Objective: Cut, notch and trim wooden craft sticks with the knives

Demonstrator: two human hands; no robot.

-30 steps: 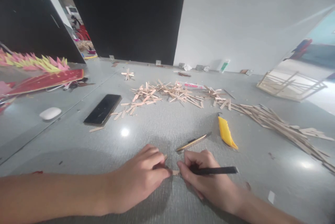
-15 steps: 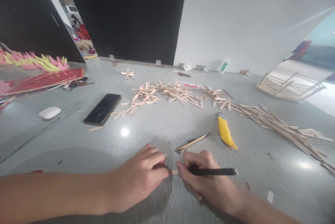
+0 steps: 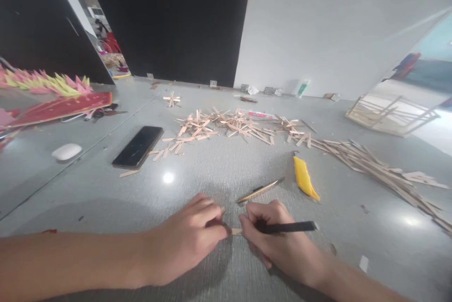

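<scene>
Two bare hands meet low in the middle of a grey, finely streaked work surface (image 3: 197,175). The left hand (image 3: 190,233) reaches in palm down, fingers curled, thumb and forefinger drawn close together on a small pale wooden strip (image 3: 236,232). That strip lies in the gap between the two hands, its ends hidden by fingers. The right hand (image 3: 278,236) grips a black pen-like tool (image 3: 293,227), fingers bent tightly around it, its back end pointing right; the hand hides its working tip, so whether it touches the strip cannot be told. Just beyond the right hand lies a slim gold-coloured tool (image 3: 259,191), slanted, and to its right a yellow-handled tool (image 3: 304,177). Farther back, short wooden sticks (image 3: 243,125) spread in a loose heap, with long thin strips (image 3: 370,165) bundled toward the right. A dark phone (image 3: 138,147) lies left of the heap, a rounded white case (image 3: 67,151) farther left. A slatted wooden frame (image 3: 391,116) stands at far right.
</scene>
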